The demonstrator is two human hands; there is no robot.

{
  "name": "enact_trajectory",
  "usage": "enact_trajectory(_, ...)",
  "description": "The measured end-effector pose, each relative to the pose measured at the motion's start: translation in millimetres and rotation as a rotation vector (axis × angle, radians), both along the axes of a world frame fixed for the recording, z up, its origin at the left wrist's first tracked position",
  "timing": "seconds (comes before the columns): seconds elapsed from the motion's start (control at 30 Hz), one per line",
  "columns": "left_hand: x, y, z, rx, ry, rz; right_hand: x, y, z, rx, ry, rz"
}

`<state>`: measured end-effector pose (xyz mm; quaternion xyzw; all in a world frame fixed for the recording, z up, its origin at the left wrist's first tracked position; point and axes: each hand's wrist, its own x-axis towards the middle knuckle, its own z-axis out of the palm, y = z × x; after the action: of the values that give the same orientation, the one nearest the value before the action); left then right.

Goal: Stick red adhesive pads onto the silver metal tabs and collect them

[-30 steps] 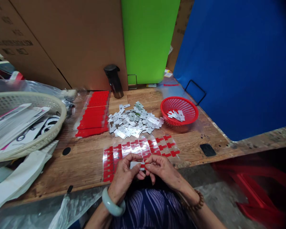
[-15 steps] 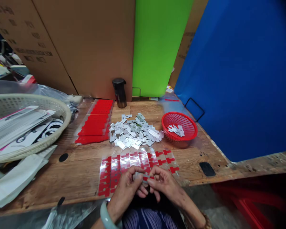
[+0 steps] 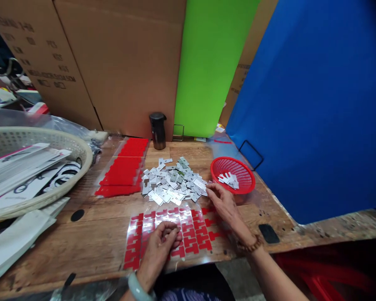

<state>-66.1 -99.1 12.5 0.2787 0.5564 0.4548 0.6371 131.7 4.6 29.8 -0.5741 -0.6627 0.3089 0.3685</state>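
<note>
My left hand [image 3: 161, 243] rests with curled fingers on a clear sheet of red T-shaped stickers [image 3: 188, 234] at the table's near edge; whether it pinches anything is hidden. My right hand [image 3: 223, 201] has reached forward to the right edge of a heap of small silver metal plates [image 3: 172, 180], its fingertips touching the plates. A red mesh basket [image 3: 246, 184] just right of that hand holds a few plates with stickers on them.
A stack of red sticker sheets [image 3: 123, 167] lies left of the heap. A black canister [image 3: 157, 130] stands at the back. A cream basket [image 3: 37, 167] of packaged goods sits far left. Cardboard boxes, a green board and a blue board wall the rear and right.
Both hands had been together at the near edge working a plate. My right hand moved forward to the plate heap; my left hand dropped onto the sticker sheet. The camera tilted up.
</note>
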Motion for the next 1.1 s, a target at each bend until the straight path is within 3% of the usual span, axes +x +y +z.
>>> enact_trajectory(0.1, -4.7, 2.4, -0.8, 0.002, 0.000, -0.010, -7.5, 10.3, -8.3, 0.149, -0.232, -0.009)
enact_trajectory(0.47, -9.0, 2.5, -15.8, 0.015, 0.011, -0.024, -5.8, 29.3, -36.5, 0.142, -0.475, -0.051)
enact_trajectory(0.87, -6.3, 2.4, 0.0, 0.006, 0.017, -0.020, -3.3, 29.1, -33.4, 0.181, -0.440, -0.056)
enact_trajectory(1.1, -5.8, 1.9, 0.7, -0.001, 0.007, -0.017, -1.1, 17.7, -13.9, 0.141, -0.259, -0.031)
